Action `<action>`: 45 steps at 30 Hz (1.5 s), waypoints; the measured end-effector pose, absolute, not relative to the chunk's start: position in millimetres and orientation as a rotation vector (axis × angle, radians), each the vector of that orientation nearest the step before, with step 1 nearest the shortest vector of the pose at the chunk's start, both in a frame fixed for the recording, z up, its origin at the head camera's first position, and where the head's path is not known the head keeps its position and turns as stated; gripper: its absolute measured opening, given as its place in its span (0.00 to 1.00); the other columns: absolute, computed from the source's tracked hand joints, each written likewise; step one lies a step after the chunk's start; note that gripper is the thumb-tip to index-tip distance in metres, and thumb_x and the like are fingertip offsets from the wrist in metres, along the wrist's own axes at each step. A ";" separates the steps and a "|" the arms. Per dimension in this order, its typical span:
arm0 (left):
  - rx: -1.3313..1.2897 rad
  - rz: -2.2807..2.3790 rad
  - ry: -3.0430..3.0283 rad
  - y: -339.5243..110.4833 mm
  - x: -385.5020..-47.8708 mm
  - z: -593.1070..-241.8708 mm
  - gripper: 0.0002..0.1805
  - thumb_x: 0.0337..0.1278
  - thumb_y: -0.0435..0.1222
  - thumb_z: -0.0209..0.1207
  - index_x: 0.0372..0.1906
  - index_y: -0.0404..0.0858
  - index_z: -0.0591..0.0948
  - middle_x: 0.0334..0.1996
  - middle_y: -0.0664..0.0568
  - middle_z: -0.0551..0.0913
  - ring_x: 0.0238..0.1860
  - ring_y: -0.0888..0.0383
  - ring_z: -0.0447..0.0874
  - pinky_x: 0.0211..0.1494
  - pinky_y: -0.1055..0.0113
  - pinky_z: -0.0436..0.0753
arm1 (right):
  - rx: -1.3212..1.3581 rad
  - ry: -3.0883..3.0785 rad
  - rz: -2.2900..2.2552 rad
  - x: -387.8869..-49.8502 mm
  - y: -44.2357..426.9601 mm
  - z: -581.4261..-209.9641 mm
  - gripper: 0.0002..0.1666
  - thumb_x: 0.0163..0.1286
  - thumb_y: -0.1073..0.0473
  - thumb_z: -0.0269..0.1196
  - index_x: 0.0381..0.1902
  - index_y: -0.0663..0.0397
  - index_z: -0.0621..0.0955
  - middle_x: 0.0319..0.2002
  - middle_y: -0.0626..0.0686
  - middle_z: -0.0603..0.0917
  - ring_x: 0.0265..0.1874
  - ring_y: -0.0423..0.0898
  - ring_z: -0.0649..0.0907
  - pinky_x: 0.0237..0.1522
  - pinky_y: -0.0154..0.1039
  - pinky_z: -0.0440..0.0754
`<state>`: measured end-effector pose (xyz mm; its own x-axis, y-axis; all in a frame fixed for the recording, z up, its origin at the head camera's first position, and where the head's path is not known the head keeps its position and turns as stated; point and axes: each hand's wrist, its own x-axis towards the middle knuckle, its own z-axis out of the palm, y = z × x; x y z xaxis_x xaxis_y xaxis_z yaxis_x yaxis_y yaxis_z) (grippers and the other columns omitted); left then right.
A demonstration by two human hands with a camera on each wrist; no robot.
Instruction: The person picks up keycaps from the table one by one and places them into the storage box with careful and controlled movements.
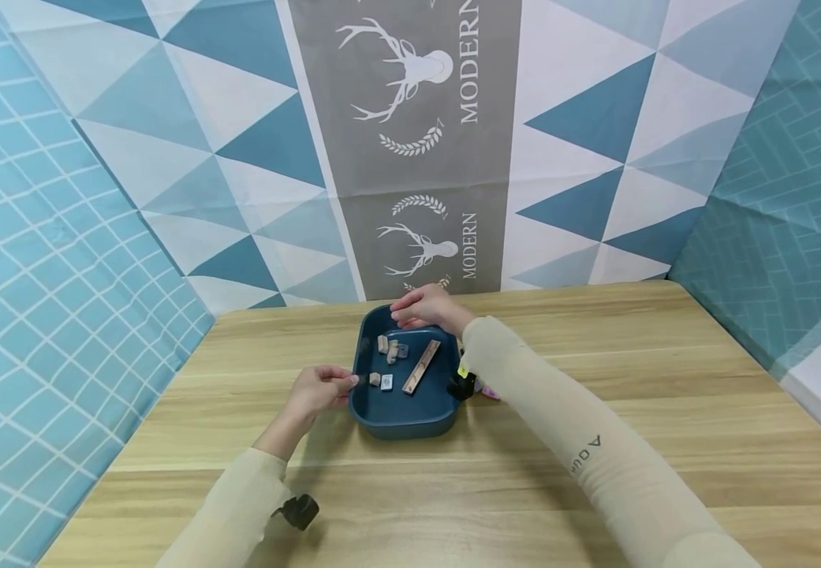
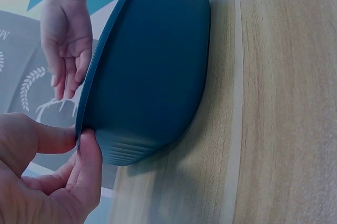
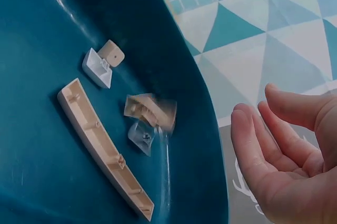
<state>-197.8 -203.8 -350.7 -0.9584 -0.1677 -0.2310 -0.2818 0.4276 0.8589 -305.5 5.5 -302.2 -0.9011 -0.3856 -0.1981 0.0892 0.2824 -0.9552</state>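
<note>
Taking 12 o'clock as straight away from the person, a small black device [image 1: 299, 511] on the left wrist sits nearest, at the edge of a cream sleeve [image 1: 222, 513] over the wooden table [image 1: 396, 501]. The left hand [image 1: 318, 388] is at the tub's 9 o'clock, its thumb and fingers pinching the rim.

The dark blue tub [image 1: 404, 412] stands on the table, with small keycap-like pieces inside. Toward its 9 o'clock, a white cap [image 1: 386, 383] lies beside a beige cap [image 1: 375, 379]. A long beige bar [image 1: 421, 368] slants from 7 toward 1 o'clock. Toward 11 o'clock are clustered beige pieces [image 1: 392, 352], partly blurred in the right wrist view, and a grey piece [image 1: 403, 351]. Outside, near 3 o'clock, a pink item [image 1: 490, 392] is partly hidden.

The right hand [image 1: 426, 306] hovers at 12 o'clock, fingers loosely bent, a narrow gap to the thumb, holding nothing. Beyond hangs patterned cloth [image 1: 566, 197] with deer heads.
</note>
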 end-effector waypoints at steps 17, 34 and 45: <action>-0.414 1.604 2.541 -204.2 -196.0 -350.6 0.11 0.62 0.34 0.60 0.44 0.30 0.80 0.37 0.46 0.82 0.29 0.62 0.78 0.37 0.69 0.85 | -0.240 2.243 -1.681 -309.1 63.6 -308.6 0.23 0.67 0.63 0.63 0.58 0.66 0.76 0.55 0.65 0.81 0.42 0.46 0.87 0.59 0.48 0.80; -0.411 1.587 2.539 -203.2 -195.8 -352.5 0.11 0.62 0.34 0.60 0.44 0.30 0.81 0.39 0.44 0.81 0.30 0.60 0.79 0.39 0.67 0.86 | -0.268 2.440 -1.473 -301.0 114.8 -339.1 0.21 0.67 0.62 0.63 0.54 0.70 0.78 0.47 0.63 0.85 0.39 0.47 0.87 0.56 0.49 0.82; -0.408 1.587 2.553 -204.3 -197.9 -352.6 0.11 0.62 0.35 0.60 0.44 0.30 0.81 0.38 0.46 0.82 0.30 0.62 0.79 0.42 0.64 0.87 | -0.368 2.574 -1.329 -281.6 134.9 -353.6 0.16 0.63 0.62 0.65 0.46 0.67 0.82 0.40 0.61 0.88 0.31 0.39 0.85 0.45 0.43 0.86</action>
<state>-197.9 -204.3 -352.6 -0.9582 -0.1696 -0.2306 -0.2818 0.4180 0.8636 -281.6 134.9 -353.6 -0.9443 -0.3192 -0.0802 -0.1195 0.5594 -0.8202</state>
